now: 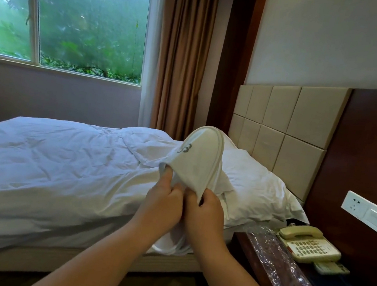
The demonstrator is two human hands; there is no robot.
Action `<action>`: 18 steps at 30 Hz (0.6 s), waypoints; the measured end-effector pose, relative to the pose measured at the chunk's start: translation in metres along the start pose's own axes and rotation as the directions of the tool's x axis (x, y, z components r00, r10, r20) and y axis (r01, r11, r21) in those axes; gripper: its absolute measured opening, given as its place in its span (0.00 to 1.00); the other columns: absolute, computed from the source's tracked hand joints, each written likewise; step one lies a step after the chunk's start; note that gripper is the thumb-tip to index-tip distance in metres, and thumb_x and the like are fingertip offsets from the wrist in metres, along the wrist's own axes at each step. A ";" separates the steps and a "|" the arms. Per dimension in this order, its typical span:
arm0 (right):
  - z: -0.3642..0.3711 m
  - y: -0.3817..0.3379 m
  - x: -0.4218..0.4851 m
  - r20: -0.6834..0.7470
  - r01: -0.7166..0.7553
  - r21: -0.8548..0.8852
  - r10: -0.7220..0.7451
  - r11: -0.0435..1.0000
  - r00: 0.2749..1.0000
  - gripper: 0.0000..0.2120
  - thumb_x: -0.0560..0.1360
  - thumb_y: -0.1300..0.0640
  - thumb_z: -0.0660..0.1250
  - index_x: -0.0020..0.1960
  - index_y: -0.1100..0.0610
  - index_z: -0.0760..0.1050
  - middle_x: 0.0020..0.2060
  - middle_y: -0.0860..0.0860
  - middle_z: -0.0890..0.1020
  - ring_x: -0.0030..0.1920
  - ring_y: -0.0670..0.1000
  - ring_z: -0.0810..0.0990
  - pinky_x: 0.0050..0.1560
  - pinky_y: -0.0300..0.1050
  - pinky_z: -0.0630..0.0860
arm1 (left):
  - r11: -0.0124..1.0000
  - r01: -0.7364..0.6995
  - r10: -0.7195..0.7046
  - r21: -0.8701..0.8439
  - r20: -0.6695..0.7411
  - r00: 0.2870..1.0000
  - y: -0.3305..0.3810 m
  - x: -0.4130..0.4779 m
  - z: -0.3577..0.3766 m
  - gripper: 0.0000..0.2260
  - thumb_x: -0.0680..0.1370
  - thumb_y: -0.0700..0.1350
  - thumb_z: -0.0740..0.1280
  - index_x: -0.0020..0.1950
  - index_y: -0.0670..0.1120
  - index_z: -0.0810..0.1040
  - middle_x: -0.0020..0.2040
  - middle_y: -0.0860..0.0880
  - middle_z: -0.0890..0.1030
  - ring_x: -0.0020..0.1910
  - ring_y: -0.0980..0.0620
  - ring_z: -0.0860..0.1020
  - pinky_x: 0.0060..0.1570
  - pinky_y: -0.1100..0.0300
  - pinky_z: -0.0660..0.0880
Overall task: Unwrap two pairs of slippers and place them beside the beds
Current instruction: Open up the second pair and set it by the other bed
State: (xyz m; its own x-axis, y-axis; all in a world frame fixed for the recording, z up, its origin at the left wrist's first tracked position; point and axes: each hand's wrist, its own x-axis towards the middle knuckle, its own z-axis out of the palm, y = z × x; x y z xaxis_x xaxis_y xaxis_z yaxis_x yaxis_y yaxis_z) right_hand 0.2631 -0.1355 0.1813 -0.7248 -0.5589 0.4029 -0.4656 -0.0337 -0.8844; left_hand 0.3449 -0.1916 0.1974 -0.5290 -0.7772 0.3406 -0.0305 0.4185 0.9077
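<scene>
you hold the white slippers [197, 159] upright above the near edge of the bed [45, 158]; your left hand [164, 203] and right hand [206, 211] both curl their fingers [167, 178] tight on the lower edge, pinching the fabric. a clear wrapper [285, 275] lies on the bedside table [248, 248], so this pair looks unwrapped. next, part the two and set them on the floor [161, 285] beside the bed

Matt white cloth slippers [198, 159] at centre. Creased white cloth bedding [57, 160] at nine o'clock. At four o'clock, a clear glossy crinkled plastic wrapper [285, 272] on a polished dark wood nightstand [242, 242], beside a cream plastic telephone [309, 246].
</scene>
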 end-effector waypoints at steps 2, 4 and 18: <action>-0.004 -0.003 0.001 0.000 0.036 -0.009 -0.036 0.999 0.999 0.11 0.76 0.50 0.64 0.42 0.57 0.75 0.41 0.57 0.79 0.42 0.55 0.77 0.39 0.45 0.71 | 0.987 -0.036 0.027 -0.155 -0.061 0.998 0.003 0.005 -0.008 0.21 0.81 0.42 0.57 0.70 0.62 0.67 0.36 0.53 0.82 0.34 0.59 0.80 0.30 0.65 0.76; -0.005 -0.008 0.002 0.028 0.060 -0.032 -0.059 0.998 0.998 0.10 0.76 0.50 0.64 0.44 0.56 0.75 0.42 0.56 0.79 0.42 0.53 0.77 0.37 0.41 0.67 | 0.952 -0.122 0.072 -0.280 -0.182 0.981 0.005 0.010 -0.017 0.17 0.83 0.40 0.58 0.62 0.58 0.79 0.39 0.56 0.85 0.37 0.59 0.82 0.34 0.65 0.78; -0.005 -0.016 0.001 0.203 0.147 -0.098 -0.124 0.984 0.971 0.08 0.77 0.53 0.60 0.40 0.54 0.71 0.39 0.54 0.76 0.36 0.48 0.72 0.34 0.38 0.64 | 0.900 -0.212 0.232 0.380 -0.007 0.973 0.006 0.033 -0.022 0.07 0.79 0.36 0.61 0.45 0.38 0.78 0.40 0.45 0.80 0.47 0.38 0.81 0.45 0.51 0.77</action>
State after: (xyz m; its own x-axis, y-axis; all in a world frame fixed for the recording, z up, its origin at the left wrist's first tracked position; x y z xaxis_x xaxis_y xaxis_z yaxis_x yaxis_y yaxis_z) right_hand 0.2679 -0.1315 0.1968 -0.5432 -0.7065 0.4536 -0.6142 -0.0339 -0.7884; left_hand 0.3459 -0.2250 0.2198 -0.5155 -0.6626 0.5434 -0.2378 0.7198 0.6522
